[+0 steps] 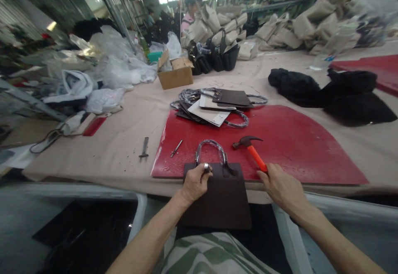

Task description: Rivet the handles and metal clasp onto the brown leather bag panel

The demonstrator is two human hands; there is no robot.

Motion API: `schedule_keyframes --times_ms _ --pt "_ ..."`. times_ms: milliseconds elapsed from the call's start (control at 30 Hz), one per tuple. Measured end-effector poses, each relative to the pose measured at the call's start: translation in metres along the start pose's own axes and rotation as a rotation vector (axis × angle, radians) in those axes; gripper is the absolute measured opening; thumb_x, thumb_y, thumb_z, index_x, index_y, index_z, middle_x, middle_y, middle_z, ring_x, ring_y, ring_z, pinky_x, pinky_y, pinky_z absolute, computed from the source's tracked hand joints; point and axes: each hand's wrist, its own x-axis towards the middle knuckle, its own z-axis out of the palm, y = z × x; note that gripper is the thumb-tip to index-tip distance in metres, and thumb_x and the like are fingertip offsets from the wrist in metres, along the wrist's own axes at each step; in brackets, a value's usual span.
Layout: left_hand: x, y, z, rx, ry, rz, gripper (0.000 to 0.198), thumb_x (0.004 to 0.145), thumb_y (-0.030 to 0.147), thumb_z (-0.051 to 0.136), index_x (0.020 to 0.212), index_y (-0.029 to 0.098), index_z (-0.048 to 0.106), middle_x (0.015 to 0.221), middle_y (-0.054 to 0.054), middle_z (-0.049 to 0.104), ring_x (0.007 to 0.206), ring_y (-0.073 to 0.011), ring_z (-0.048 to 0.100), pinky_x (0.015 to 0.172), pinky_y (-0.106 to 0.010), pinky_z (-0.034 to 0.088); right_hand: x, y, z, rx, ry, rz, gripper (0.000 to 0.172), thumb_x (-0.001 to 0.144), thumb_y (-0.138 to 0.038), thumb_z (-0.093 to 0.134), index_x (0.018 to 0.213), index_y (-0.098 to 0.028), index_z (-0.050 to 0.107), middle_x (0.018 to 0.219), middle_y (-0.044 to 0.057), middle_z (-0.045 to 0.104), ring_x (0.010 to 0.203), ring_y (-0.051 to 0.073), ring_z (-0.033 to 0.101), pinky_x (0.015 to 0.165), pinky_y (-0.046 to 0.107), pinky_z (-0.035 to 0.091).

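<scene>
My left hand (196,181) is closed around a short metal punch (206,166), its round silver top showing above my fingers. It rests on a dark brown bag panel (228,201), beside the left foot of a plastic-wrapped handle (211,142). The panel's upper part lies on a red board (280,141), and the lower part hangs over the table edge toward my lap. My right hand (281,187) grips the orange handle of a claw hammer (256,158). The hammer head is over the board, to the right of the bag handle, apart from the punch.
A thin metal rod (176,148) lies on the board's left side, and a small metal tool (144,149) beside it. Behind is a pile of handled panels (233,98). Farther back are a cardboard box (175,77), black bags (217,56) and black cloth bundles (351,95). White bins flank me.
</scene>
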Motion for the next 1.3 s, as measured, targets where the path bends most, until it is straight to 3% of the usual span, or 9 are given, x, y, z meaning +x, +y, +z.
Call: schedule_keyframes --times_ms 67,133,267,367,500,833,1067,1200,1300 --pt "0.000 0.000 -0.001 -0.014 -0.005 -0.014 0.014 0.093 0.015 0.053 0.103 0.019 0.061 0.092 -0.006 0.073 0.082 -0.0160 0.072 0.078 -0.026 0.059 0.004 -0.012 0.004 -0.052 0.154 -0.131 0.032 0.093 -0.036 0.047 0.110 -0.012 0.061 0.109 0.019 0.062 0.094 0.031 0.061 0.075 0.042 0.049" --pt "-0.001 0.000 -0.002 -0.024 -0.015 -0.024 0.015 0.093 0.015 0.053 0.106 0.018 0.060 0.094 -0.006 0.073 0.083 -0.0157 0.072 0.079 -0.026 0.059 0.006 -0.031 0.007 0.026 0.216 -0.285 0.040 0.089 -0.036 0.059 0.124 -0.016 0.060 0.130 0.019 0.055 0.114 0.034 0.054 0.091 0.048 0.047" --pt "-0.002 -0.001 -0.004 -0.022 -0.029 -0.009 0.018 0.093 0.013 0.053 0.109 0.017 0.061 0.099 -0.007 0.073 0.090 -0.0159 0.072 0.082 -0.026 0.059 0.007 -0.069 0.025 0.120 0.107 -0.403 0.058 0.078 -0.037 0.078 0.131 -0.024 0.060 0.148 0.017 0.041 0.134 0.038 0.039 0.108 0.060 0.033" --pt "-0.002 -0.001 -0.005 0.001 -0.018 0.014 0.018 0.094 0.014 0.053 0.108 0.017 0.062 0.098 -0.008 0.073 0.090 -0.0161 0.072 0.082 -0.027 0.060 0.009 -0.082 0.042 0.147 0.038 -0.352 0.065 0.074 -0.040 0.083 0.132 -0.023 0.061 0.151 0.019 0.037 0.137 0.040 0.035 0.110 0.064 0.029" --pt "-0.001 0.001 -0.005 0.020 0.014 0.029 0.015 0.094 0.015 0.053 0.106 0.017 0.063 0.095 -0.007 0.074 0.087 -0.0158 0.073 0.080 -0.025 0.061 0.010 -0.081 0.055 0.169 0.051 -0.349 0.062 0.074 -0.041 0.083 0.131 -0.025 0.062 0.153 0.017 0.036 0.139 0.039 0.033 0.112 0.064 0.026" --pt "-0.008 0.007 -0.005 -0.052 0.095 -0.062 0.017 0.090 0.010 0.060 0.103 0.018 0.068 0.097 -0.006 0.076 0.088 -0.0152 0.074 0.083 -0.025 0.062 0.011 -0.082 0.055 0.207 0.079 -0.343 0.060 0.070 -0.034 0.086 0.125 -0.025 0.066 0.152 0.016 0.040 0.139 0.038 0.035 0.114 0.063 0.026" --pt "-0.013 0.003 -0.005 -0.123 0.083 -0.052 0.017 0.089 0.007 0.059 0.101 0.017 0.067 0.102 -0.007 0.076 0.094 -0.0168 0.073 0.089 -0.030 0.061 0.012 -0.083 0.054 0.232 0.068 -0.326 0.061 0.067 -0.033 0.087 0.125 -0.025 0.067 0.151 0.015 0.041 0.138 0.038 0.036 0.113 0.063 0.027" --pt "-0.010 0.006 -0.006 -0.093 0.113 -0.144 0.014 0.090 0.010 0.061 0.100 0.018 0.067 0.097 -0.005 0.077 0.090 -0.0162 0.074 0.087 -0.029 0.061 0.012 -0.083 0.054 0.245 0.069 -0.317 0.062 0.066 -0.033 0.088 0.124 -0.026 0.067 0.151 0.015 0.041 0.138 0.038 0.037 0.114 0.063 0.026" --pt "-0.007 0.009 -0.003 -0.091 0.100 -0.127 0.013 0.090 0.012 0.061 0.101 0.017 0.067 0.095 -0.005 0.077 0.087 -0.0163 0.074 0.084 -0.027 0.062 0.011 -0.083 0.055 0.254 0.071 -0.313 0.062 0.066 -0.033 0.088 0.124 -0.026 0.067 0.151 0.015 0.041 0.138 0.037 0.037 0.114 0.063 0.026"
